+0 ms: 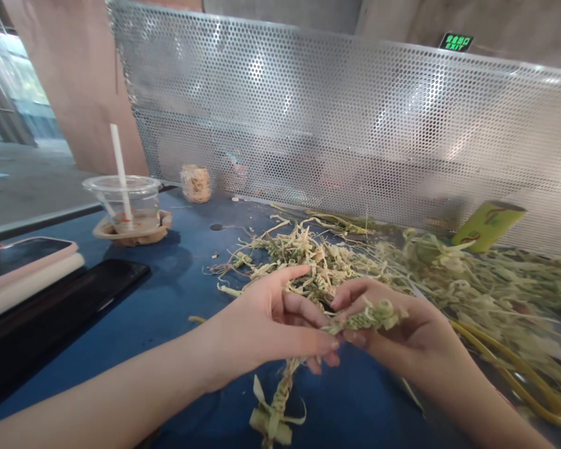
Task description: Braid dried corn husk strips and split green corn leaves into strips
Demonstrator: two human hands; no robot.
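In the middle of the head view I hold a small knotted piece of braided pale-green grass. My right hand is closed around it, its thumb and fingers on the braid. My left hand pinches the near end, with thumb and fingertips meeting the right fingers. Below my left hand a longer braided strand hangs or lies, with short flat leaf strips sticking out; whether it joins the held piece is hidden. Just beyond both hands lies a heap of dry, twisted plant strips.
Left on the blue table are a lidded plastic cup with a straw, stacked phones and a black flat object. A twine roll stands near the perforated metal screen. Loose leaves, a yellow loop handle and a green container lie right.
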